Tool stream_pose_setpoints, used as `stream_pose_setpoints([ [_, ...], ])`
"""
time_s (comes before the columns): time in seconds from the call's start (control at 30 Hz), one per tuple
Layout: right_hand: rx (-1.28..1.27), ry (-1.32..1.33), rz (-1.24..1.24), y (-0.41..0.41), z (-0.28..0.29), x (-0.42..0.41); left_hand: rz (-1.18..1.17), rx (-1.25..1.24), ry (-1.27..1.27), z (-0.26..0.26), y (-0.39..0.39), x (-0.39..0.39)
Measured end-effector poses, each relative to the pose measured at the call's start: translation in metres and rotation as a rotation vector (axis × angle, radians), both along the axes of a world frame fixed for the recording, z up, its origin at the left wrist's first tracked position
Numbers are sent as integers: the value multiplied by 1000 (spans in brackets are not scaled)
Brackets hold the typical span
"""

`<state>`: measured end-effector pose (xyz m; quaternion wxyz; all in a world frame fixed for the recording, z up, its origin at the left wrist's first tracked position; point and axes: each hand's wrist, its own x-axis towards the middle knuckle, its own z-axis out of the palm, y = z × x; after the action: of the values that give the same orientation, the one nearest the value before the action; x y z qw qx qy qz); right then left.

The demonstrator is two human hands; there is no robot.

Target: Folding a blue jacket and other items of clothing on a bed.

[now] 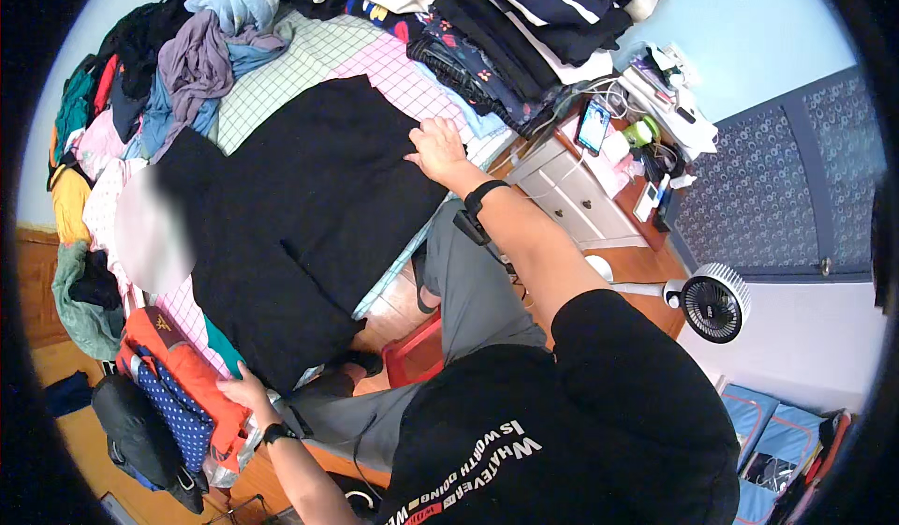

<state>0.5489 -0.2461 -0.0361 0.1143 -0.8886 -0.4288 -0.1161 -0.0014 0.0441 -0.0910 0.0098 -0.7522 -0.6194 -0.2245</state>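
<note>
A black garment [302,195] lies spread over a bed with a checked green and pink sheet [302,51]. My right hand [439,149] rests on the garment's edge at the right; whether its fingers pinch the cloth I cannot tell. At the garment's lower left edge is my left hand [246,388], thumb up, beside an orange bag; its grip on the cloth is unclear. A blurred pale patch hides what lies at the garment's left side. Both wrists wear black bands.
Heaped clothes [197,68] line the left, and folded clothes [491,47] are stacked at the top. The orange bag [186,377] sits at lower left. To the right stand a white drawer cabinet [562,188] bearing a phone [593,126], and a small fan [713,304]. A red container [418,349] is on the floor.
</note>
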Motion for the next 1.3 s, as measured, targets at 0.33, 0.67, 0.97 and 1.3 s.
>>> stream_pose_setpoints([
  [0.33, -256, 404, 152, -12, -8, 49, -179, -513, -271, 6, -44, 32],
  [0.67, 375, 766, -82, -56, -16, 52, -299, -740, -503, 26, -52, 37],
  [0.97, 367, 40, -13, -10, 3, -44, -114, -417, -151, 37, -70, 58],
  [1.3, 9, 717, 167, 61, -43, -295, -530, -513, -226, 34, -103, 61],
])
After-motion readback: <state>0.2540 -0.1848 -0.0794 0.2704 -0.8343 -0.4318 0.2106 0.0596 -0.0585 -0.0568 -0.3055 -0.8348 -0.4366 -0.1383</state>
